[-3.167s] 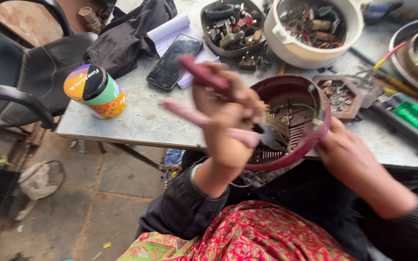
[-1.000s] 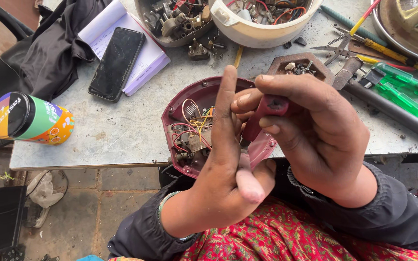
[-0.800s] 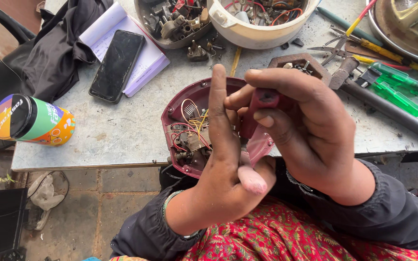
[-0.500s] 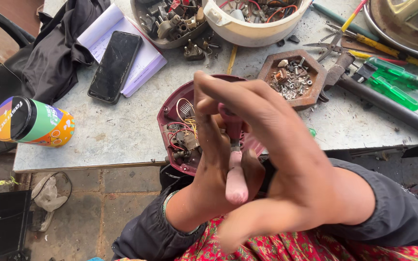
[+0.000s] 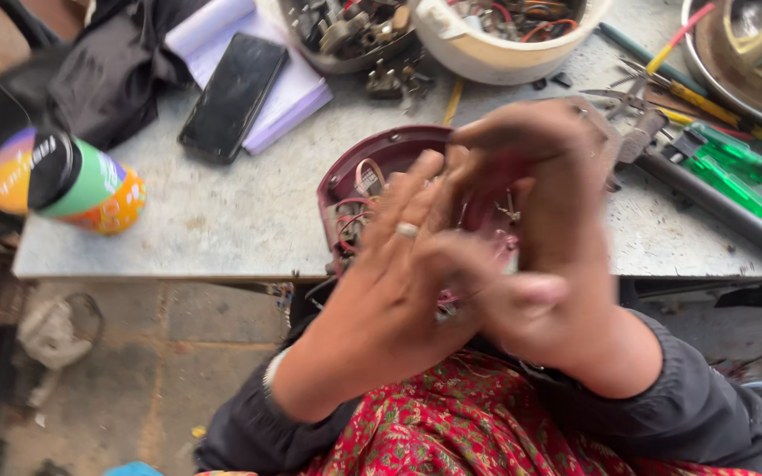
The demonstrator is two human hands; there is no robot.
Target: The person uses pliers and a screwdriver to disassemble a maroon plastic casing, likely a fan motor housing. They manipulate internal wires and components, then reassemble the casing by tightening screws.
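Observation:
My left hand [image 5: 390,291], with a ring on one finger, and my right hand [image 5: 566,220] are pressed together and motion-blurred at the table's near edge. They hover over a round maroon housing [image 5: 372,163] with wires and small parts inside. The right hand crosses over the left fingers and covers most of the housing. Whether the pink-handled tool seen earlier is still held is hidden by the blur and the overlapping fingers.
On the grey table [image 5: 205,229] lie a colourful can [image 5: 68,181] on its side, a black phone [image 5: 233,95] on a lilac notebook [image 5: 297,92], a dark cloth [image 5: 108,62], bowls of scrap parts [image 5: 496,48], and green-handled tools [image 5: 734,172] at the right.
My hands have closed together over the housing and slid right. The pink tool handle, plain in the left hand earlier, no longer shows clearly. The hexagonal parts tray is now covered.

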